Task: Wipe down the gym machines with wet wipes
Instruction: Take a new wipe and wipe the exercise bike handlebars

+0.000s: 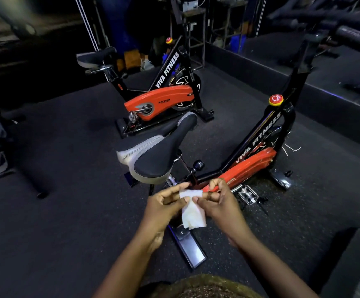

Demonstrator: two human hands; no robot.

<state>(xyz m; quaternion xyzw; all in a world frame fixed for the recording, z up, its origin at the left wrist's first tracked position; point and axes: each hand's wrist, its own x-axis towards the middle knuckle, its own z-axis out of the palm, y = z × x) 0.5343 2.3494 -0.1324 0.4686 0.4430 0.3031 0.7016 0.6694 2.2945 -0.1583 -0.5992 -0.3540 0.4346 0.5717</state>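
You can read "VIVA FITNESS" in white capitals along the slanted black frame tube of the far spin bike (167, 69). The same words run up the frame of the near spin bike (258, 138). The print on the far bike's orange chain guard (159, 100) is too small to read.

Dim room, brightest at the near centre; far corners sink to black. Far left is blurred, and edges bow outward.

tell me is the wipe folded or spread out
Folded: the wipe hangs as a small, layered pad, its top edge pinched by the left hand and right hand, not opened flat.
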